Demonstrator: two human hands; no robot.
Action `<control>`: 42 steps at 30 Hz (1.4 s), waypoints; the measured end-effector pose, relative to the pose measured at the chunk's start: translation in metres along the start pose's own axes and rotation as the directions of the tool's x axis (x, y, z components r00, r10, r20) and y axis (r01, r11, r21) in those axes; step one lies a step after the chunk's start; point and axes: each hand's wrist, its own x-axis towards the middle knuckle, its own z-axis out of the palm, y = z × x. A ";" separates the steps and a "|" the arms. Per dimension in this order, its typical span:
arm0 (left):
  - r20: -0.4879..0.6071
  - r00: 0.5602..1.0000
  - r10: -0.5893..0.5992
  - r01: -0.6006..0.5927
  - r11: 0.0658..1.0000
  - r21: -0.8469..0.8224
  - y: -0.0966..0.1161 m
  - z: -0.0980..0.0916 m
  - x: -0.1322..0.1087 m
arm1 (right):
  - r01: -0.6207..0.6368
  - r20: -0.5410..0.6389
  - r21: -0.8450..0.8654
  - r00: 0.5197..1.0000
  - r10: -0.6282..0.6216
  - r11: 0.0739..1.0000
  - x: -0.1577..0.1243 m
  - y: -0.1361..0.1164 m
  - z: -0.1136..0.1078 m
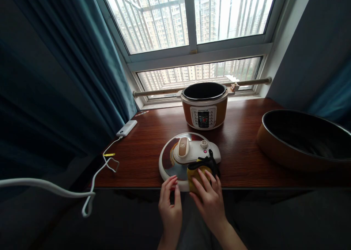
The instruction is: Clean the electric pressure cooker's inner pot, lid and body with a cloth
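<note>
A round pressure-cooker lid (175, 162) with a white handle lies at the near edge of the dark wooden table (241, 162). My left hand (170, 202) rests its fingertips on the lid's front rim, fingers bent. My right hand (208, 197) presses down on a yellow and black cloth (201, 167) that lies on the lid's right side, fingers spread over it. Behind the lid stands the open orange and white cooker body (204, 105) with a control panel on its front.
A dark inner pot (304, 138) sits at the table's right. A white power bank (126, 128) lies at the left edge, its white cable (90, 184) hanging off the table. Teal curtains hang at the left; a barred window is behind.
</note>
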 end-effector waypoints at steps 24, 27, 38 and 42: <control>-0.136 0.990 0.040 0.024 0.900 0.434 -0.034 0.006 0.012 | -0.085 -0.300 0.350 0.933 0.197 0.933 0.070 0.003 -0.014; -0.173 0.982 0.070 0.009 0.908 0.419 -0.039 0.008 0.014 | 0.137 -0.037 0.219 0.991 -0.132 0.966 0.110 -0.015 -0.001; -0.120 0.992 0.041 -0.001 0.949 0.316 -0.040 0.008 0.018 | -0.059 0.157 -0.058 0.985 0.067 0.997 0.156 0.005 0.042; -0.102 0.994 0.040 -0.008 0.955 0.297 -0.042 0.008 0.019 | 0.047 0.062 -0.026 0.997 -0.045 0.999 0.129 0.010 0.037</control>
